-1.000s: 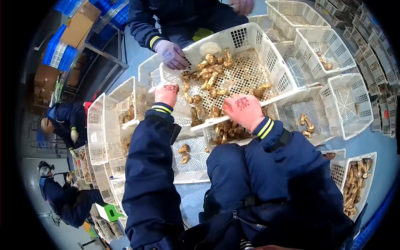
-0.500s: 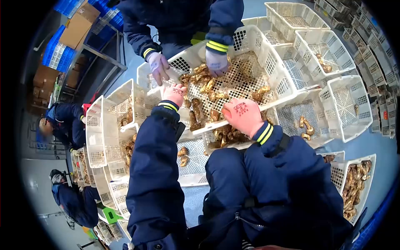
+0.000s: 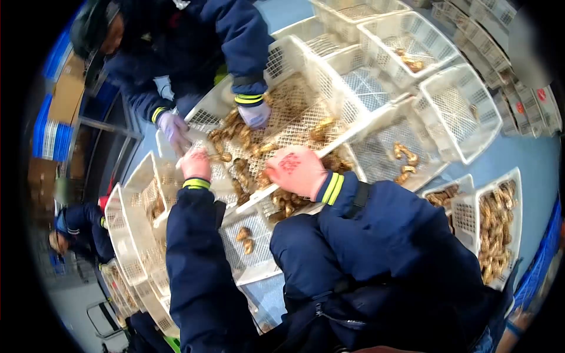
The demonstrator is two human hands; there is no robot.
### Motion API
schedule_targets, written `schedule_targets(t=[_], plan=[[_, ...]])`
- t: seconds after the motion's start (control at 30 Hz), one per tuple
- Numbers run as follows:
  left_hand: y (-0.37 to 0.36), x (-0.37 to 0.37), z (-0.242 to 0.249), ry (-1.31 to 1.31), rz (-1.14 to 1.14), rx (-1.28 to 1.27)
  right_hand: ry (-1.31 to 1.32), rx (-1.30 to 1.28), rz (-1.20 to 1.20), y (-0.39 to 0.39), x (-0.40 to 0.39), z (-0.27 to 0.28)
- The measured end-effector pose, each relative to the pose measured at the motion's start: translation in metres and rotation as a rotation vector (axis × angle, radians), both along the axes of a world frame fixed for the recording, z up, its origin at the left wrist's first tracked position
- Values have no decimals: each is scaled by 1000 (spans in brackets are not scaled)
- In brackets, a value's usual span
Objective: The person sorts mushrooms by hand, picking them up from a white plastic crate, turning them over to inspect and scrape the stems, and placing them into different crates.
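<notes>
Brown, knobbly mushrooms lie scattered in a large white mesh crate in front of me. My left hand, in a pink glove, is at the crate's left side, close to the other person's left-side gloved hand; its fingers are blurred. My right hand, also pink-gloved, lies over the near rim beside several mushrooms. Its fingers look curled, but their tips and anything inside are hidden. Opposite me, the person's other lilac-gloved hand reaches down among the mushrooms.
Below the near rim, a crate holds more mushrooms. Two mushrooms sit in another crate by my knee. White crates stand on the right, one packed with mushrooms. Crates line the left, near another person.
My view has turned, so the crates and hands appear further left and the person opposite shows more fully. Both my hands stay around the large crate.
</notes>
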State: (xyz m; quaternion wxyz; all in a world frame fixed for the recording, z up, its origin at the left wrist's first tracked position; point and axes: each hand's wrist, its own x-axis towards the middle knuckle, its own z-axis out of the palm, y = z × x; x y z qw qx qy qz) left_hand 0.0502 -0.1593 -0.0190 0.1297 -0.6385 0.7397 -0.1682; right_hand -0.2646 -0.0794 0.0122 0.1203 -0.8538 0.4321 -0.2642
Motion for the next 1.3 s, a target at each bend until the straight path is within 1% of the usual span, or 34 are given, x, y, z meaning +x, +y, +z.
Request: schedule_targets(t=[0.07,0.1,0.13,0.17,0.2,0.23,0.27,0.3,0.33,0.37,0.4,0.47,0.53,0.57,0.6,0.67,0.73,0.77,0.8,0.87,0.93,0.97,1.0,1.07,1.1,1.13,1.2,1.27,1.3], plan=[[28,-10,32,286,0,-144,-1,-21,-11,2,-3,3],[39,-13,39,861,181,-12,-128,12,-13,1,-2,3],[52,-18,48,1432,374,147,-261,138,11,2,-2,14],[68,-27,54,1818,325,322,-419,254,10,3,0,22],[94,-64,77,1885,386,286,-574,371,17,5,4,25],[112,-95,87,2043,437,306,-970,746,169,8,10,26],[122,-109,81,2034,412,326,-889,925,216,15,3,42],[127,-111,59,2057,353,399,-984,997,317,20,6,41],[143,-140,81,2131,270,447,-1080,1071,424,26,12,41],[150,-155,82,2184,264,427,-1196,1139,482,37,9,52],[152,-162,80,2211,234,426,-1191,1213,296,43,0,61],[155,-176,80,2231,252,446,-1209,1087,195,51,-8,60],[161,-185,90,2190,227,454,-1163,1019,157,52,-15,57],[161,-187,93,2266,166,495,-1236,993,178,55,-15,54],[163,-188,95,2246,166,473,-1189,959,181,55,-16,59],[167,-189,97,2274,170,504,-1149,980,151,58,-19,67],[169,-188,104,2243,337,388,-993,722,-10,50,-12,65],[172,-185,107,2183,367,270,-1017,680,-83,48,-14,64],[171,-177,109,2210,373,227,-707,591,-187,47,-22,69],[172,-169,106,2092,285,91,-475,411,-199,46,-22,72],[172,-167,106,2043,184,117,-218,229,-173,54,-17,79],[171,-172,104,2063,178,102,-52,143,-200,56,-8,71],[164,-172,92,1970,182,29,-11,65,-138,59,-4,67],[159,-169,79,2144,133,107,-172,80,-41,62,2,63],[159,-165,80,2157,174,122,-202,24,-22,64,2,63],[164,-171,90,2284,243,67,-233,-29,-2,65,1,60],[164,-157,84,2357,142,40,-268,11,-52,63,-1,55],[169,-146,85,2353,174,1,-302,33,-26,55,-5,49],[174,-143,88,2329,166,6,-265,106,-44,54,-6,47]])
